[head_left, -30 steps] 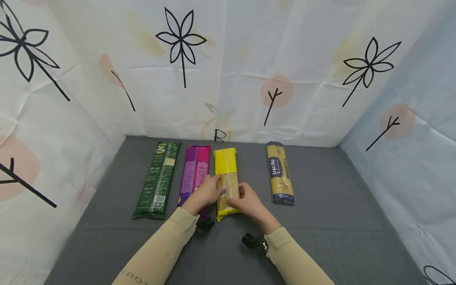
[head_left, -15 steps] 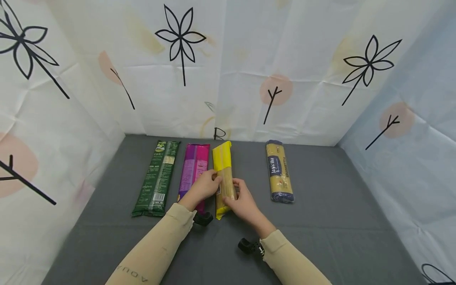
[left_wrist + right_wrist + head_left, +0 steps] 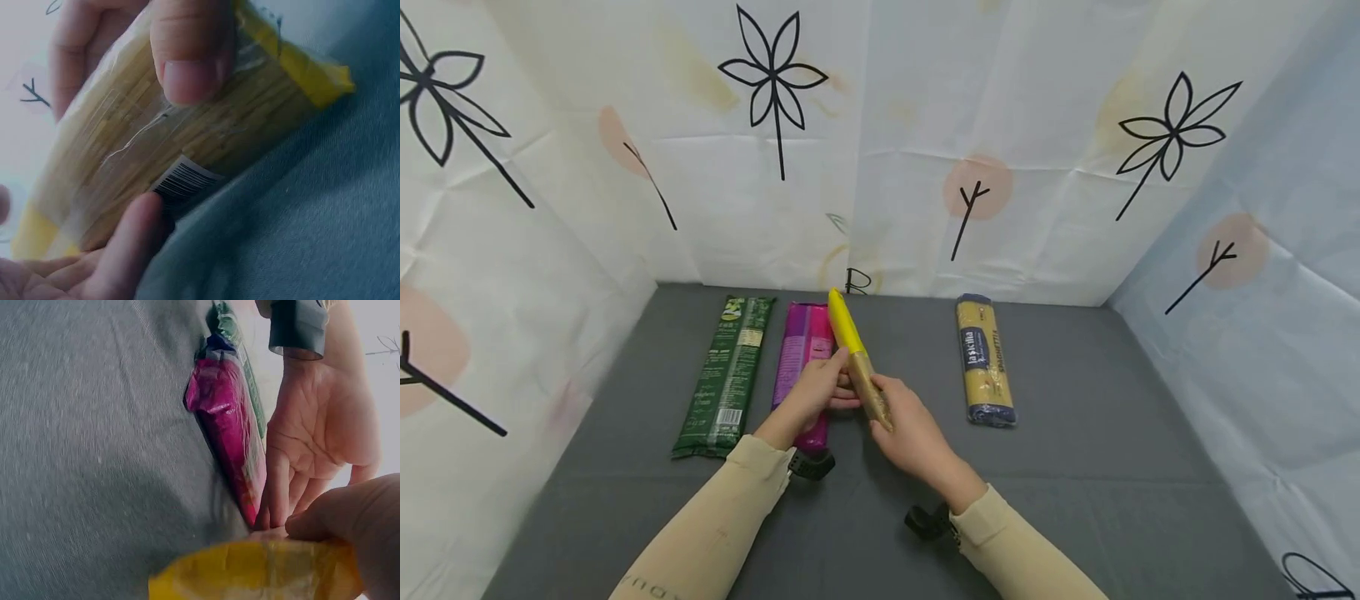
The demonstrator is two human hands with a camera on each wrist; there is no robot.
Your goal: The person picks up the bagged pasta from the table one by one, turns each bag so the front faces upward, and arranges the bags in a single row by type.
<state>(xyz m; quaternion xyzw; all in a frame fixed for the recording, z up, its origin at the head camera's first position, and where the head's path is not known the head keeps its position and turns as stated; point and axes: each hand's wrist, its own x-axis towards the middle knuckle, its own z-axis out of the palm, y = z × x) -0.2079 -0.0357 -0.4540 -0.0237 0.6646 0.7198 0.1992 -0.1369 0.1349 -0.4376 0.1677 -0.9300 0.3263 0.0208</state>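
Head view shows the right hand (image 3: 913, 429) with its grip closed round the lower part of a yellow-ended pasta pack (image 3: 847, 325), turned edge-on between both hands. The left hand (image 3: 812, 390) has its grip loose, fingers fairly straight, fingertips at the pack near its barcode (image 3: 186, 181). Just left lies a magenta-and-purple pack (image 3: 797, 350), then a green pack (image 3: 726, 375); a blue-ended spaghetti pack (image 3: 986, 358) lies well right on the grey surface (image 3: 1090, 417).

Location type: a staged recording booth (image 3: 1285, 275). Creased white sheeting (image 3: 895, 117), printed with black outline flowers (image 3: 772, 75) and salmon-coloured discs (image 3: 994, 177), encloses the far, left and right sides of a grey cloth-covered counter (image 3: 1097, 500). Black wrist-worn camera housings (image 3: 927, 522) support this classification. The surrounding building type cannot be determined.
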